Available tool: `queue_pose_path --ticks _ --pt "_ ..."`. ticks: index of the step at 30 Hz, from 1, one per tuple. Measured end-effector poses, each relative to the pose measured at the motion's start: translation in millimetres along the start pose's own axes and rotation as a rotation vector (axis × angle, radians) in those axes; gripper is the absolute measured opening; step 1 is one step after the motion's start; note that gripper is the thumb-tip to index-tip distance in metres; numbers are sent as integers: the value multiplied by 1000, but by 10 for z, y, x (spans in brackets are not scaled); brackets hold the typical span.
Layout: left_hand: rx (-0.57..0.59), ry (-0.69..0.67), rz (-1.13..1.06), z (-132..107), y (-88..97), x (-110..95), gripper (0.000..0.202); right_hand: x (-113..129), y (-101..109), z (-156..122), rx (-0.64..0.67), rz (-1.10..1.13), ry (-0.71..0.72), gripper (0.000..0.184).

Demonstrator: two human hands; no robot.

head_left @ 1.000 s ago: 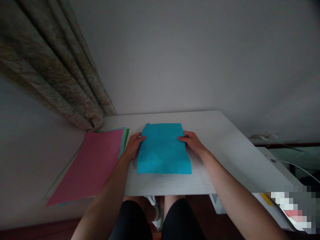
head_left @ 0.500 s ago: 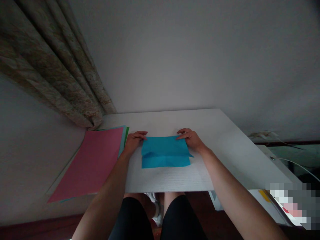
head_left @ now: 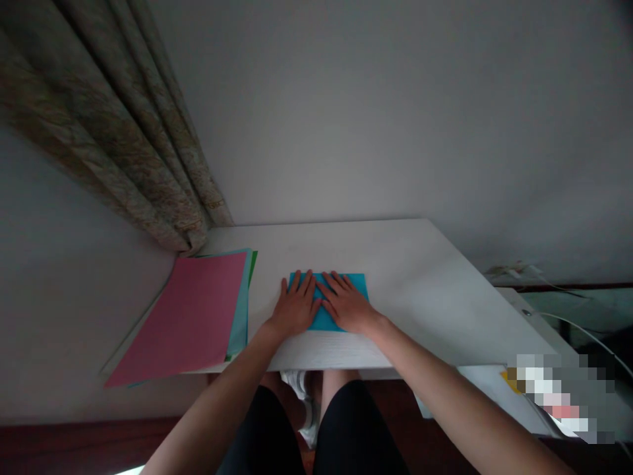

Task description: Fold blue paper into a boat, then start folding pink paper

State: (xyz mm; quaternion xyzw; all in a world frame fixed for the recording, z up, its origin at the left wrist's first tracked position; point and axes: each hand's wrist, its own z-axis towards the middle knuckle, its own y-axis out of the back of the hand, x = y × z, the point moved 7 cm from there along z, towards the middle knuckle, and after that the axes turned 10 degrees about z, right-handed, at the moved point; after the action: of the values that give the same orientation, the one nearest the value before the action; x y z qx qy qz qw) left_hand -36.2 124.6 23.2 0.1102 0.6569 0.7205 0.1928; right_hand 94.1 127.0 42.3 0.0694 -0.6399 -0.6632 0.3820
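In the head view, a bright blue, rectangular sheet of paper (head_left: 326, 321) is lying flat on a white, wood-grained worktop (head_left: 395, 264), a little below the centre of the frame and close to the worktop's near edge. The left hand (head_left: 295, 310) is covering most of the sheet's left part, palm down with its fingers spread toward the top of the frame; the right hand (head_left: 349, 307) is resting on the right part in the same way, its fingers fanning toward the upper left. Neither hand is pinching anything, and the two thumbs are nearly meeting over the middle of the paper. The step in hand seems to be pressing the sheet smooth; a next move would probably be calling for light, even pressure out toward the edges, or for lifting both palms without dragging the paper. The sheet's long axis appears to be running left to right across the frame, with its straight far edge facing the top; whether several layers are lying under the palms cannot be told. At the left of the frame, a large pink sheet of paper (head_left: 182, 316) is overlapping a pale blue sheet (head_left: 240, 323) and a green sheet (head_left: 253, 267), while a patterned, beige-brown curtain (head_left: 123, 145) is hanging at the upper left.
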Motion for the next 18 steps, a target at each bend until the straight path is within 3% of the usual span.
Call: queue_pose_path --ticks 3,7,11,15,18 --pt "-13 13 113 -204 -35 -144 57 212 -169 -133 66 -57 -9 57" --pt "-58 1 157 -377 -61 -242 59 317 -163 -259 91 -58 24 57" --pt "-81 -35 108 -446 -78 -255 61 117 -83 -377 118 -49 -13 55" --pt "-82 4 92 -464 -45 -226 70 -255 59 -449 37 -104 -197 58" --pt "-72 28 91 -449 -28 -248 77 -167 113 -370 -58 -165 -221 57"
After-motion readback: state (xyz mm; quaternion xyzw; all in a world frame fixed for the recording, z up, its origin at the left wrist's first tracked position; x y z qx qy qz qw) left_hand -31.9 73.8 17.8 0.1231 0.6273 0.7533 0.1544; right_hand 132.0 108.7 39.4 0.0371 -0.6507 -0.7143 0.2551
